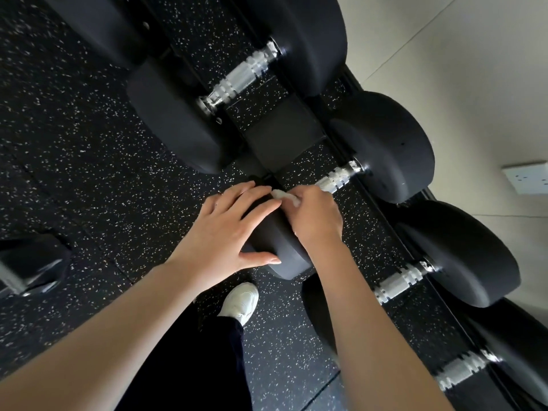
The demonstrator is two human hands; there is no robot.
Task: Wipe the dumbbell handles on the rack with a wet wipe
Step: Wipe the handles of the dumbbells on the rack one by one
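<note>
Black dumbbells with knurled silver handles lie in a row on a dark rack (pixel 382 221). My left hand (pixel 228 229) rests spread over the near black head (pixel 281 247) of the middle dumbbell, thumb under its rim. My right hand (pixel 314 218) is closed around that dumbbell's silver handle (pixel 336 178) with a crumpled white wet wipe (pixel 284 197) pressed under the fingers; only a corner of the wipe shows. The far part of the handle is bare, running to the far head (pixel 394 149). Other handles show above (pixel 240 77) and below (pixel 400 281).
Speckled black rubber floor (pixel 74 143) lies to the left. A pale wall (pixel 474 54) with a white socket plate (pixel 526 178) runs behind the rack. My white shoe (pixel 241 302) and dark trouser leg stand below my hands. A blurred dark piece of equipment (pixel 29 265) sits at left.
</note>
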